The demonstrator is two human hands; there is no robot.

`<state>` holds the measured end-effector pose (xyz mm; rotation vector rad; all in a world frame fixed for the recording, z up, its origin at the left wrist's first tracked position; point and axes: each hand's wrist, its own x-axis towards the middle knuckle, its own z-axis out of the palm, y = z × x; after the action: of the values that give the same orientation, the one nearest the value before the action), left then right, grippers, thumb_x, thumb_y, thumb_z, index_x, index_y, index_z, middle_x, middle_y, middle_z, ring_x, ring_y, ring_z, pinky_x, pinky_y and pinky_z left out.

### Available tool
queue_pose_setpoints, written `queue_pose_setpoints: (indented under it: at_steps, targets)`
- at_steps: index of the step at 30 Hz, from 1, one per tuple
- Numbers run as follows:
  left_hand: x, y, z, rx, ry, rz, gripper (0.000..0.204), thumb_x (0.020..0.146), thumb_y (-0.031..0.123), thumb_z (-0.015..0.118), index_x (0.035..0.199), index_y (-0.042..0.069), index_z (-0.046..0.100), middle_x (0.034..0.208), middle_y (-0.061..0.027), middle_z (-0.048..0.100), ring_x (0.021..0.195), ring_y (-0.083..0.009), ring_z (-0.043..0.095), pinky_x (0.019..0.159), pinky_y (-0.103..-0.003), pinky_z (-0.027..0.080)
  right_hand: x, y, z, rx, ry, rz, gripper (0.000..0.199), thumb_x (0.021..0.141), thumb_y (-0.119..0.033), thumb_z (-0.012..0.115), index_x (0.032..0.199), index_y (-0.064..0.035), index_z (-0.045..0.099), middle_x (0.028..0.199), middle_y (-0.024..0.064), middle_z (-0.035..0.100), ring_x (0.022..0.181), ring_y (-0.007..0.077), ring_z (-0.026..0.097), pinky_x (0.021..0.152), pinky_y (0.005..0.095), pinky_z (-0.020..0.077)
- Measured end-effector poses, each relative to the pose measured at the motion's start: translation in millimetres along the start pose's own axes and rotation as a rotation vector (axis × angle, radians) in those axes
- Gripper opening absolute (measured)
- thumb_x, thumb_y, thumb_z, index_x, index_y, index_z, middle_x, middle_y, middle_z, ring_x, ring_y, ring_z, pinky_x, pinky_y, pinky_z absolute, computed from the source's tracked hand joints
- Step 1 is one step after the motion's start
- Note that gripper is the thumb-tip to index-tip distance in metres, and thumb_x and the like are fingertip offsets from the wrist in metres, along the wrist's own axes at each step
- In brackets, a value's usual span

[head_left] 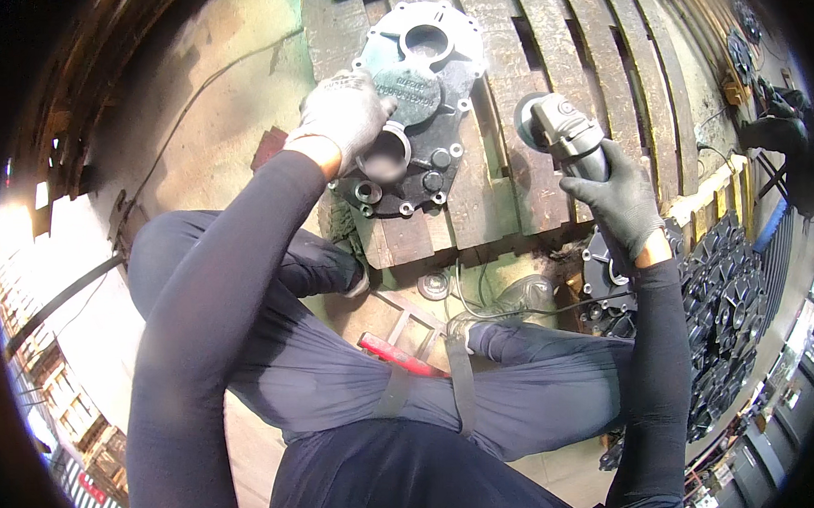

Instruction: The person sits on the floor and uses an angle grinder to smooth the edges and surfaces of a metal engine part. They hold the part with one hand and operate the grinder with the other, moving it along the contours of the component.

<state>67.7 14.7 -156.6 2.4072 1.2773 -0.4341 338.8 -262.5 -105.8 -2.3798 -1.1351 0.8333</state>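
A dark grey cast metal cover [418, 81] with round openings and bolt holes lies on a worn wooden pallet [528, 112]. My left hand [344, 111], in a grey knit glove, grips the cover's left edge beside a round bore. An angle grinder [561, 134] with a silver body is held by my right hand [621, 204], which wears a dark glove. The grinder's disc sits above the pallet slats, just right of the cover and apart from it.
A stack of several similar dark castings [727, 304] sits at the right. A red-handled tool [398, 352] lies between my knees, and a round metal part [434, 285] rests on the floor. The grinder's cable [482, 310] trails under the pallet edge.
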Motion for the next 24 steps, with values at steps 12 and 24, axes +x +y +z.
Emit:
queue_pose_setpoints:
  at_steps: [12, 24]
  targets:
    - [105.8, 44.1, 62.2, -0.226, 0.357, -0.156, 0.112, 0.081, 0.079, 0.086, 0.150, -0.006, 0.062, 0.147, -0.0304, 0.070, 0.136, -0.0432, 0.070, 0.116, -0.049, 0.055, -42.1, 47.8, -23.0, 0.212, 0.143, 0.092, 0.066, 0.081, -0.040, 0.093, 0.131, 0.0006, 0.076, 0.112, 0.0219, 0.083, 0.103, 0.0310, 0.082, 0.093, 0.0442, 0.0626]
    - [148.7, 82.5, 109.6, -0.128, 0.493, 0.263, 0.078, 0.085, 0.049, 0.093, 0.137, -0.002, 0.066, 0.137, -0.0286, 0.070, 0.133, -0.0460, 0.065, 0.116, -0.055, 0.050, -61.4, 61.1, -23.7, 0.206, 0.139, 0.122, 0.066, 0.080, -0.041, 0.094, 0.128, 0.0011, 0.075, 0.108, 0.0224, 0.083, 0.100, 0.0333, 0.083, 0.093, 0.0449, 0.0625]
